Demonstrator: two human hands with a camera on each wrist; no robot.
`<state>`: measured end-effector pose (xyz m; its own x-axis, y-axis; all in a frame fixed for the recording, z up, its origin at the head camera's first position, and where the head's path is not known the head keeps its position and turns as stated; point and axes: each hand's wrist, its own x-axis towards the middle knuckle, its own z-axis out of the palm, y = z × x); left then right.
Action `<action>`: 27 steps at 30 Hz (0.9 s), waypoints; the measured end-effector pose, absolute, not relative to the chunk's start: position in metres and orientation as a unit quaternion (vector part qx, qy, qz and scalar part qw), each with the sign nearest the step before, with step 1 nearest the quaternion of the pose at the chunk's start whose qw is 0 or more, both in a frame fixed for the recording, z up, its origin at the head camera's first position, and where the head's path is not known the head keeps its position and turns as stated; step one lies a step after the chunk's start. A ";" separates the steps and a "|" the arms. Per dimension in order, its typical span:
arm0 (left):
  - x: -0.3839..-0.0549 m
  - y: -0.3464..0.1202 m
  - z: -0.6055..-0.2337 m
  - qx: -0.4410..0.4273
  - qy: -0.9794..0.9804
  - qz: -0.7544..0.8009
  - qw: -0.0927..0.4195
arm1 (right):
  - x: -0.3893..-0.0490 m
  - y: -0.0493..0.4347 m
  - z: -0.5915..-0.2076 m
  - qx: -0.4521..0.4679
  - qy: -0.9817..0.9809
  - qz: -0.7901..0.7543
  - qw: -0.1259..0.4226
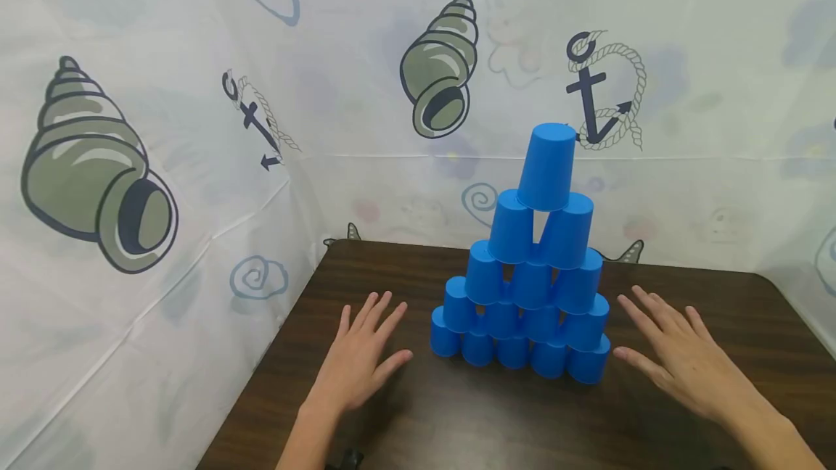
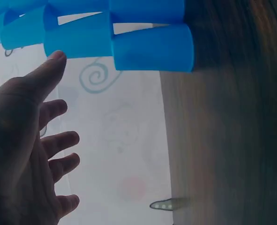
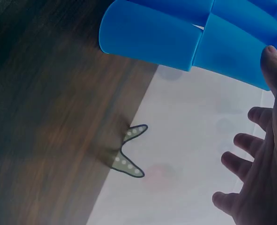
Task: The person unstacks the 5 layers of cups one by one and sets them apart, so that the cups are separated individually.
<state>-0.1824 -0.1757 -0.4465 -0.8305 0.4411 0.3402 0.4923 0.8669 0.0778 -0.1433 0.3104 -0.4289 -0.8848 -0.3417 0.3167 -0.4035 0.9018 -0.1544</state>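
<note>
Blue inverted cups [image 1: 531, 287] taper up five tiers between spread left fingers [image 1: 392, 320] and spread right fingers [image 1: 640, 319].

The table [image 1: 509, 426] was dark brown with wood grain and rounded far corners, and five upside-down blue cups [image 1: 512, 354] sat right on it, basically the pyramid [image 1: 531, 287]'s bottom row.

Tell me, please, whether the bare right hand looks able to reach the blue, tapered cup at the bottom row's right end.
Probably yes: the right hand is close beside that cup, with nothing visible standing between them.
</note>
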 end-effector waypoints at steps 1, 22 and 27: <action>-0.183 -0.175 -0.446 -0.246 -0.951 -0.093 0.160 | -0.143 0.310 -0.430 0.192 -0.965 0.115 0.139; -0.224 -0.091 -0.309 -0.397 -0.759 -0.480 0.188 | -0.156 0.287 -0.487 0.098 -0.933 0.346 0.025; -0.237 -0.060 -0.279 -0.402 -0.753 -0.488 0.182 | -0.160 0.281 -0.496 0.083 -0.929 0.360 0.031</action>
